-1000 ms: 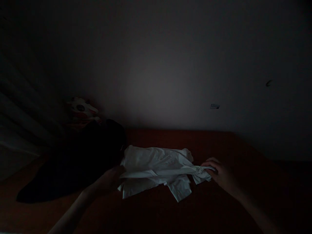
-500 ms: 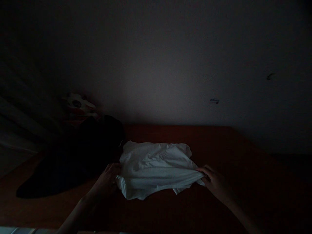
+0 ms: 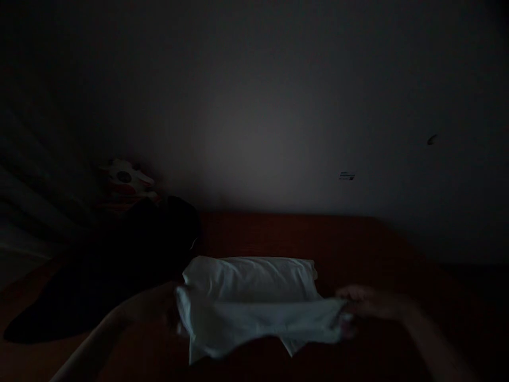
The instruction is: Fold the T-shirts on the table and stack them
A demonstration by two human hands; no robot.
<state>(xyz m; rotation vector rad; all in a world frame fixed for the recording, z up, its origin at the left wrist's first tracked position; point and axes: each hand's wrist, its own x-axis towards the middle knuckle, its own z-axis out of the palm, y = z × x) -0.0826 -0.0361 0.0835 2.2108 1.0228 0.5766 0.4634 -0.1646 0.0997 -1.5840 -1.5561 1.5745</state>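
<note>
A white garment [image 3: 250, 297] lies partly folded on a dark red surface [image 3: 286, 233] in very dim light. My left hand [image 3: 169, 307] grips its left edge, the fingers mostly hidden behind the cloth. My right hand [image 3: 360, 305] is blurred and pinches the garment's right end. Between the two hands the near edge of the cloth is stretched and lifted off the surface, while the far part rests flat.
A black cloth heap [image 3: 119, 260] lies left of the garment. Behind it sits a pale stuffed toy [image 3: 125, 183] against the wall [image 3: 278, 132]. Folds of curtain [image 3: 27, 196] hang at far left.
Both hands have pulled the garment toward me and raised its near edge taut. The crumpled cloth now shows a straighter, flatter folded shape. The camera tipped slightly.
</note>
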